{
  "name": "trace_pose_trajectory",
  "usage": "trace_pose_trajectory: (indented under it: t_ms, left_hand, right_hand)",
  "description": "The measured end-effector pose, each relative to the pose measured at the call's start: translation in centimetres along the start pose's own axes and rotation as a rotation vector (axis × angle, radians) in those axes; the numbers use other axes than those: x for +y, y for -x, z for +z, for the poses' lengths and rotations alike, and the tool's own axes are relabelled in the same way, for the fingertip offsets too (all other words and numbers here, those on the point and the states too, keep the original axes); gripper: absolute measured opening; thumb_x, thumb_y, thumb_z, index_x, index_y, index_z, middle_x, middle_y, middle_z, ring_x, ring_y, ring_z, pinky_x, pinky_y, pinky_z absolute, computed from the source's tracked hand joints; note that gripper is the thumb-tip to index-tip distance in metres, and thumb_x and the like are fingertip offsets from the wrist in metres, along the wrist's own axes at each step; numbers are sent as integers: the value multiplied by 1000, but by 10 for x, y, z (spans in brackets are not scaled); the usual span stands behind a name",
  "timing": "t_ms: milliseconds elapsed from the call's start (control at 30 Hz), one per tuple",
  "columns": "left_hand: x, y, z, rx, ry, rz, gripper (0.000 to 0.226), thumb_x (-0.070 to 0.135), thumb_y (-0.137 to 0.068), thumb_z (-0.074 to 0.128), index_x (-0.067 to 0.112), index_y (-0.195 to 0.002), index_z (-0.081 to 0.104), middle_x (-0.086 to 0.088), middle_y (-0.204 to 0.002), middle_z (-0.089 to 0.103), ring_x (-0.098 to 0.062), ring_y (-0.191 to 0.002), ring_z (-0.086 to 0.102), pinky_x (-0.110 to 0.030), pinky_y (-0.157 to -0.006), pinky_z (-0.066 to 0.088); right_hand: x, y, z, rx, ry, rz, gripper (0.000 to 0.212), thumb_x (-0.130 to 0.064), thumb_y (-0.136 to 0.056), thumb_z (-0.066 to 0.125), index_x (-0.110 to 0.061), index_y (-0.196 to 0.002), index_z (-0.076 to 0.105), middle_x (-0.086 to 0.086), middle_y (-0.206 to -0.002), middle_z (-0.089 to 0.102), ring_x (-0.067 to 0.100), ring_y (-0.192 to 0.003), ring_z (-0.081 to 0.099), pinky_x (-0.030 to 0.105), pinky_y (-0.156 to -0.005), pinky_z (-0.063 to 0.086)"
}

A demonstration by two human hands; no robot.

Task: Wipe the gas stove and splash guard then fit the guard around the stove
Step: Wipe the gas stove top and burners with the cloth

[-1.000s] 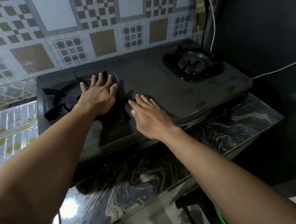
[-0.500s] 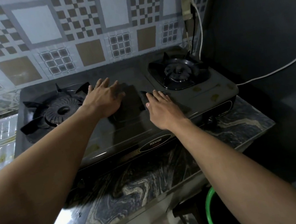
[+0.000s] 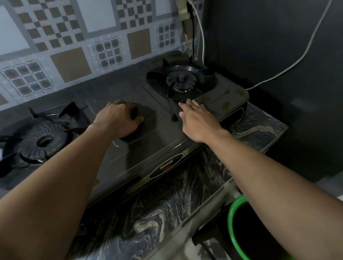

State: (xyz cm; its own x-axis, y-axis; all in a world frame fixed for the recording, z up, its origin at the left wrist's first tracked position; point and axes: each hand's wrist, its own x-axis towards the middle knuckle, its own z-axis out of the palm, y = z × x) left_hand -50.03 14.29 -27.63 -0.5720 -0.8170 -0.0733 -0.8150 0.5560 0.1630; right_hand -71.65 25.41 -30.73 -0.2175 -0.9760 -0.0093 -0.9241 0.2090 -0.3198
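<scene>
The black 2-burner gas stove (image 3: 147, 154) sat on the marbled counter (image 3: 156, 211) against the patterned tile wall (image 3: 70, 65), its right end near the dark side wall. The left hand (image 3: 117, 120) lay on the stove top midway between the left burner (image 3: 44, 141) and right burner (image 3: 181, 82), fingers curled down around a dark wad (image 3: 134, 113) that looked like a cloth. The right hand (image 3: 198, 121) rested flat on the stove just near of the right burner, fingers straight and together, holding nothing; a green bucket (image 3: 234, 232) stood below the counter's right end.
</scene>
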Motion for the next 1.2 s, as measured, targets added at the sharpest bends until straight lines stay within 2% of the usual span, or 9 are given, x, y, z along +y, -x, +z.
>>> trace_pose_trajectory:
  t_ms: [100,267,433,500,667,833,1033,1200]
  left_hand:
    - [-2,0,0,-9,22,25,58,59,-91,51,29,-140,50,-9,-135,55,-34,-114,56,-44,-92,51]
    - [3,-11,-8,-47,-14,-24,54,55,-88,56,27,-134,56,-12,-126,58,-35,-110,57,-37,-86,51]
    - [10,-28,-6,-13,49,-91,57,53,-89,55,24,-137,48,-15,-131,50,-39,-121,46,-52,-96,46]
    - [17,-31,-4,7,-11,-101,61,60,-87,56,26,-138,48,-14,-135,47,-39,-126,42,-53,-97,44]
    - [19,-39,4,-30,47,-126,66,64,-83,55,30,-140,49,-14,-134,50,-40,-125,46,-54,-102,43]
    - [23,-43,0,-38,66,-166,66,58,-83,64,25,-139,52,-13,-129,52,-38,-118,52,-48,-97,47]
    - [28,-46,-1,-39,62,-184,67,53,-84,66,24,-142,49,-13,-134,51,-37,-121,51,-43,-100,43]
    - [29,-43,-4,-53,74,-192,67,56,-82,66,25,-140,51,-10,-128,53,-35,-115,55,-45,-96,47]
  right_hand:
    - [-3,3,-2,5,-8,35,50,-25,-106,29,-9,-154,26,17,-162,19,28,-151,14,42,-122,11]
    - [18,2,-12,26,30,126,50,-24,-107,28,-8,-154,25,19,-162,20,30,-151,13,44,-122,11]
    - [52,-11,-22,57,33,224,50,-25,-107,25,-7,-154,24,21,-162,16,32,-151,10,45,-122,9]
    - [64,-17,-27,63,28,251,51,-26,-107,24,-7,-154,23,21,-162,15,32,-151,9,45,-122,9]
    - [96,-39,-35,92,31,290,53,-30,-106,24,-6,-153,25,21,-162,17,32,-151,10,46,-122,9]
    - [120,-61,-42,114,47,287,52,-30,-105,26,-7,-152,29,20,-161,21,32,-150,14,47,-121,12]
    - [134,-73,-44,137,32,248,49,-27,-105,29,-7,-150,32,20,-160,24,33,-149,17,47,-120,15]
    - [135,-76,-45,175,-2,258,44,-24,-104,34,-5,-143,39,21,-154,33,35,-144,25,46,-118,20]
